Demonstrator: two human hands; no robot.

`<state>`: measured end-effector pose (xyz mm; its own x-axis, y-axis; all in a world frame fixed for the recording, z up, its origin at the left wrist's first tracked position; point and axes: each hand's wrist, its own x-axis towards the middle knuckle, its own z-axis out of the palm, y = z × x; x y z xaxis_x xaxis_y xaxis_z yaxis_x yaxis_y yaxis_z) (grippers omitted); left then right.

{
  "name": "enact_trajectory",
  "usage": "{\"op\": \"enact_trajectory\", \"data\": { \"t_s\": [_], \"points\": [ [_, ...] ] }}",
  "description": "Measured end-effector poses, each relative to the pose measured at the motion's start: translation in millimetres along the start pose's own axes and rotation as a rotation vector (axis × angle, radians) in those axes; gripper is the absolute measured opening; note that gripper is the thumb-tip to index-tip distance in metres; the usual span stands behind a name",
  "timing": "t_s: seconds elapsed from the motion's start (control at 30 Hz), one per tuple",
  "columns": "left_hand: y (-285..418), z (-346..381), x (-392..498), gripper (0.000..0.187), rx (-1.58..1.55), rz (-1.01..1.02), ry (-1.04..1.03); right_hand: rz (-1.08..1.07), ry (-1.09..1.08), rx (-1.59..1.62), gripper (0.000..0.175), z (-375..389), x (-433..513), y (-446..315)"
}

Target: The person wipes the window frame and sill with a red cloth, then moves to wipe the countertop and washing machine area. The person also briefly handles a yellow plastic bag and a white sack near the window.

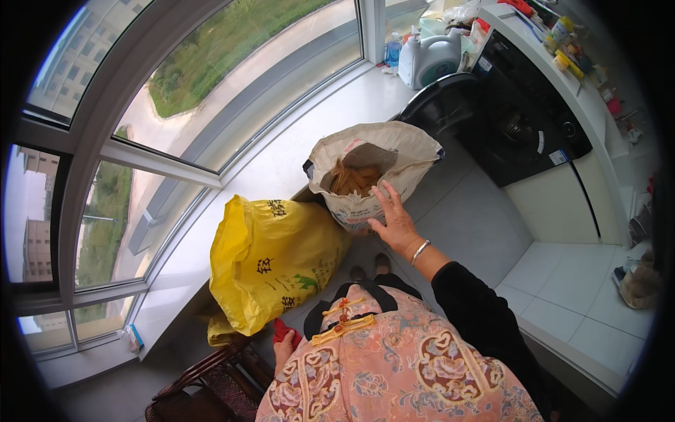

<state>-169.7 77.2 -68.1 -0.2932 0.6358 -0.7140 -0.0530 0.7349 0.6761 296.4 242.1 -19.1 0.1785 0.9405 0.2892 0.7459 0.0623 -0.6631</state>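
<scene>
My right hand point(393, 219), a silver bangle at its wrist, has its fingers spread at the near rim of a white woven sack point(411, 158); whether the fingertips touch it is unclear. Brown fibrous material point(354, 178) lies inside the open sack. Low at my left side, my left hand point(285, 345) holds a red cloth point(287, 332), partly hidden by my patterned top. A large yellow woven sack point(285, 253) with printed writing stands between the left hand and the white sack, leaning beside the windowsill.
A long white windowsill point(337, 111) runs along the window. On its far end stands a grey detergent jug point(430, 58) beside a blue bottle point(393, 48). The black front-loading washing machine point(522, 116) has its round door point(443, 103) open. A dark woven chair point(211, 390) stands at lower left.
</scene>
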Motion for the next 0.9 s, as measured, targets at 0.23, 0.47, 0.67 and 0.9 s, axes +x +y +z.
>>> {"op": "enact_trajectory", "data": {
  "t_s": [0.23,0.47,0.67,0.9],
  "points": [
    [-15.1,-2.9,29.4,0.017,-0.002,-0.078,0.026,0.153,-0.543,-0.133,0.057,17.1,18.2,0.2],
    [-48.5,7.2,57.1,0.023,-0.222,-0.143,0.032,0.216,-0.681,-0.356,0.047,30.2,-36.7,-17.7],
    [-20.7,16.8,38.8,0.023,-0.189,-0.243,0.132,0.323,-0.669,-0.37,0.046,31.9,-27.0,-8.1],
    [-8.1,48.8,5.0,0.018,-0.328,-0.354,0.207,0.291,-0.604,-0.245,0.043,9.5,-19.1,38.1]
  ]
}}
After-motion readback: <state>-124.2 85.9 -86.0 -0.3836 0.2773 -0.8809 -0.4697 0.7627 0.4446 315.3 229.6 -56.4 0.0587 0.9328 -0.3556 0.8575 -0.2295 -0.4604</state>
